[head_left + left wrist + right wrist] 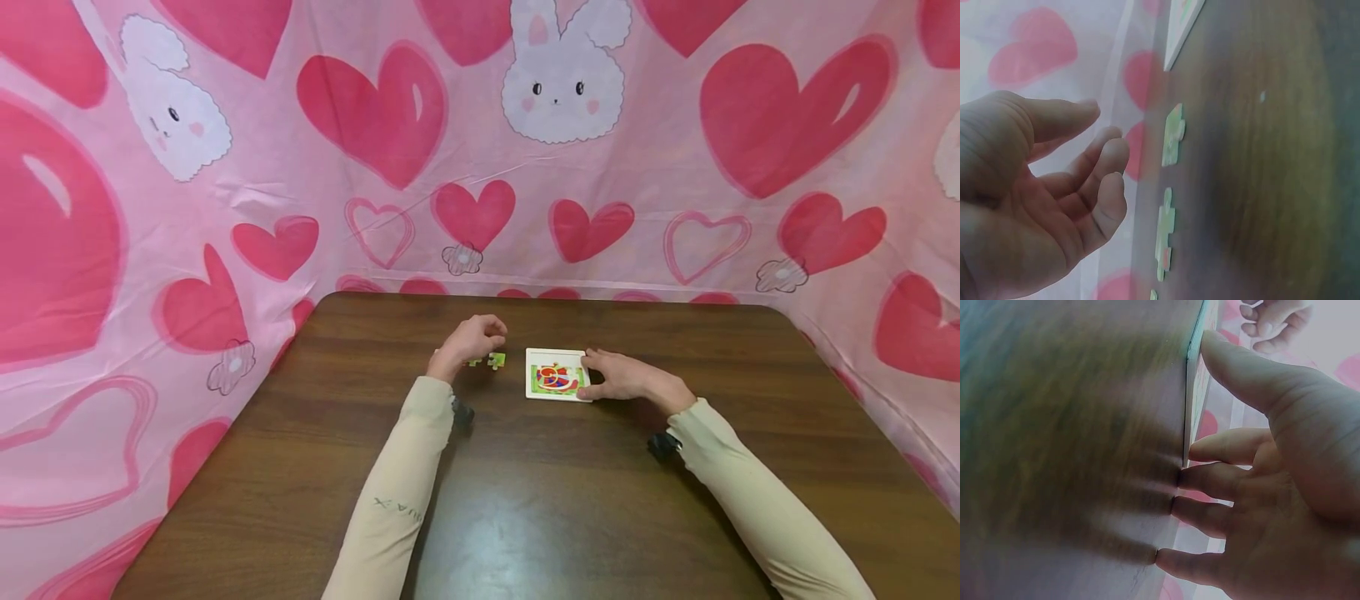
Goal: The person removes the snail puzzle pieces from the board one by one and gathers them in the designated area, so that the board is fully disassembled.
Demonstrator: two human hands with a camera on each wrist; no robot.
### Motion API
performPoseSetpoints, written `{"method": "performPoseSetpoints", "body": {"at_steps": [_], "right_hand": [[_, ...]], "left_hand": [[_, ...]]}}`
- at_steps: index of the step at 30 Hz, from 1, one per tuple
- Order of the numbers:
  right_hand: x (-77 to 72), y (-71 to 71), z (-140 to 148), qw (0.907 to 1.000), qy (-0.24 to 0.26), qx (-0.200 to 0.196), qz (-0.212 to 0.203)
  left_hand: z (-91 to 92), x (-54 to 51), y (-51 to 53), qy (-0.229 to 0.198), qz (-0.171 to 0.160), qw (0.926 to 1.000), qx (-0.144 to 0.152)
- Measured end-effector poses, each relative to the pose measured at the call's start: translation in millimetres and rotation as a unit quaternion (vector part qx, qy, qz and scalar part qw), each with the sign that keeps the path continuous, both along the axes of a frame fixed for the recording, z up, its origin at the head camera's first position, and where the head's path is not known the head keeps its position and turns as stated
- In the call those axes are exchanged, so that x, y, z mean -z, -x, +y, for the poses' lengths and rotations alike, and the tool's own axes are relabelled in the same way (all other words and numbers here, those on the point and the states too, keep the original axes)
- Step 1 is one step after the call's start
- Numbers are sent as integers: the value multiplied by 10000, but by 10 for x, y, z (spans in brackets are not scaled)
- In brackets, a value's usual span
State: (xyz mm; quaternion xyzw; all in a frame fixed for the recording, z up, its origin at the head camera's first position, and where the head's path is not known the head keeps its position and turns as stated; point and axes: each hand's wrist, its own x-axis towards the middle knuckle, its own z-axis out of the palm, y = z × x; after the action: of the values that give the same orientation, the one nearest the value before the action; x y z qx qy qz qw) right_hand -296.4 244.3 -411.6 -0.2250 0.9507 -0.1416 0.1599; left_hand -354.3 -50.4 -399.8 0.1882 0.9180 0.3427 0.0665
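Note:
A white-framed puzzle board lies flat on the table, a red, blue and green picture on part of it. My right hand rests at its right side, thumb on the near right corner; in the right wrist view the fingers of the right hand are spread, tips at the board's edge and the tabletop. My left hand hovers above loose green puzzle pieces left of the board, fingers loosely bent and holding nothing. The left wrist view shows one piece and another piece beside the left hand.
The brown wooden table reaches back to a pink cloth with hearts and rabbits, which also hangs at both sides. Dark wrist devices show below both hands.

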Motion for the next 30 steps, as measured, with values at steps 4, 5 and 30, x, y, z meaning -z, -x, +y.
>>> {"method": "performPoseSetpoints", "body": {"at_steps": [4, 5, 30], "right_hand": [[4, -2, 2, 10000, -6, -4, 3], [4, -3, 2, 10000, -14, -8, 14], [-11, 19, -13, 10000, -54, 20, -35]], "left_hand": [[61, 16, -13, 67, 19, 9999, 107], [78, 16, -21, 72, 36, 9999, 134], [506, 54, -170, 834, 357, 9938, 648]]}}
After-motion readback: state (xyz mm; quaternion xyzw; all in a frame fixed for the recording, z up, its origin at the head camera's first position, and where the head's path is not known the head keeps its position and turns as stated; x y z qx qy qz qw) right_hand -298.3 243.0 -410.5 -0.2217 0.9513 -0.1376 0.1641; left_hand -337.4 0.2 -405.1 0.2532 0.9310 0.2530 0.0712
